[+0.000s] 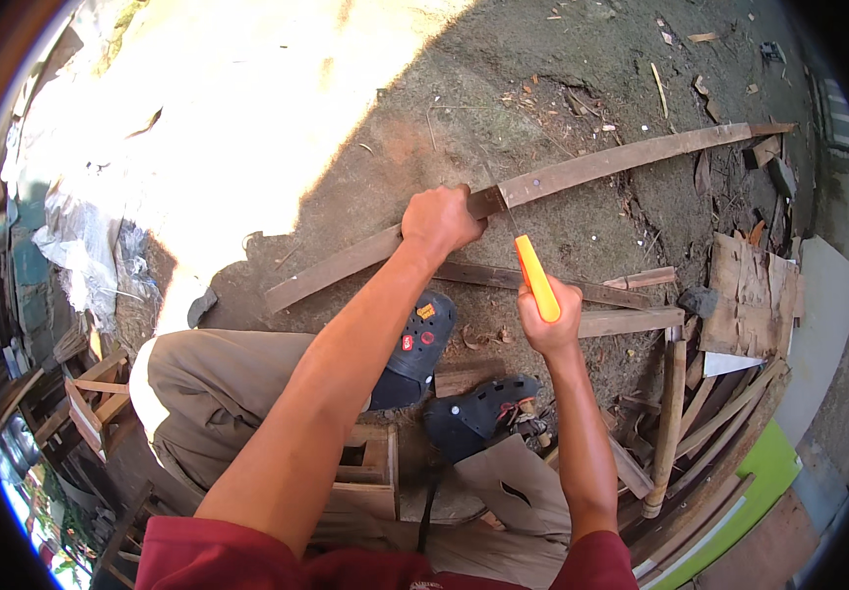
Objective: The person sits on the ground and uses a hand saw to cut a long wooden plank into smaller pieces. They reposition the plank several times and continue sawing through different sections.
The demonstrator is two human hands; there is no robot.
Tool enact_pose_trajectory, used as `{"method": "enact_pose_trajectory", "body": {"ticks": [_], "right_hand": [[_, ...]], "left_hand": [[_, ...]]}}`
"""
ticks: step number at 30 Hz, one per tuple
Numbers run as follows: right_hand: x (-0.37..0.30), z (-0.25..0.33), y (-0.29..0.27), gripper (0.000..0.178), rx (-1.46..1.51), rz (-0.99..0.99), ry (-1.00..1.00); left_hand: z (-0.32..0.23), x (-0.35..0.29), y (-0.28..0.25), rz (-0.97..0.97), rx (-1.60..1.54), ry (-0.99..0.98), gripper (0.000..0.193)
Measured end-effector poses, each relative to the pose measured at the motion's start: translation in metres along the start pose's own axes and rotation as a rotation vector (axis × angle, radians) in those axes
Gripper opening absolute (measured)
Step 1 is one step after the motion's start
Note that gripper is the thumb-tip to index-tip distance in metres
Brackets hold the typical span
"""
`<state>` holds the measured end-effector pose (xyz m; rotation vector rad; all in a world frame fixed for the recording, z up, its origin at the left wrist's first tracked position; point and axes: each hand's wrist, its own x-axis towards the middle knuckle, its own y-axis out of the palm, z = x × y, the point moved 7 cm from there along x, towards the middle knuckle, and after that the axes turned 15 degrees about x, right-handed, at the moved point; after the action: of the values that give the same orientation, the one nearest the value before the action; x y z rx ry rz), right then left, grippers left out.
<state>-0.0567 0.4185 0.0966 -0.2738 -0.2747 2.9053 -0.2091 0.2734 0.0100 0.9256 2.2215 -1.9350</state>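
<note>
A long, weathered wooden plank [631, 157] runs at a slant from the lower left to the far right, bowed by the lens. My left hand [439, 226] is closed over it near its middle. Just right of those fingers, a dark patch [487, 202] covers the plank; shade or a separate piece, I cannot tell. My right hand [554, 320] grips a handsaw by its yellow-orange handle [537, 275]. The thin saw blade lies across the plank beside the dark patch, and its far end fades against the ground. Below the plank are my feet in dark clogs [412, 349].
Another board [503, 275] lies beneath the plank, with a shorter board [631, 322] to the right. A wooden stool or box [375, 472] is under me. Poles [668, 423], a worn wood sheet [751, 295] and a green panel [754, 482] crowd the right; plastic sheeting [85, 246] lies left.
</note>
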Motion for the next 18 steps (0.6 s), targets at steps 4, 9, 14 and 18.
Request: {"method": "enact_pose_trajectory", "body": {"ticks": [4, 9, 14, 18], "right_hand": [[-0.058, -0.014, -0.029, 0.007, -0.026, 0.02, -0.005], [-0.133, -0.011, -0.069, 0.007, -0.152, 0.013, -0.047], [-0.006, -0.013, -0.007, 0.009, -0.005, -0.033, -0.041], [-0.057, -0.012, -0.028, 0.005, -0.031, -0.001, -0.001]], "left_hand": [[0.006, 0.002, -0.002, 0.066, -0.001, -0.016, 0.045], [0.005, -0.003, 0.013, 0.096, -0.001, -0.048, 0.046], [0.001, -0.004, -0.002, 0.067, 0.004, -0.024, 0.037], [0.006, -0.007, 0.009, 0.061, -0.02, -0.057, 0.045]]}}
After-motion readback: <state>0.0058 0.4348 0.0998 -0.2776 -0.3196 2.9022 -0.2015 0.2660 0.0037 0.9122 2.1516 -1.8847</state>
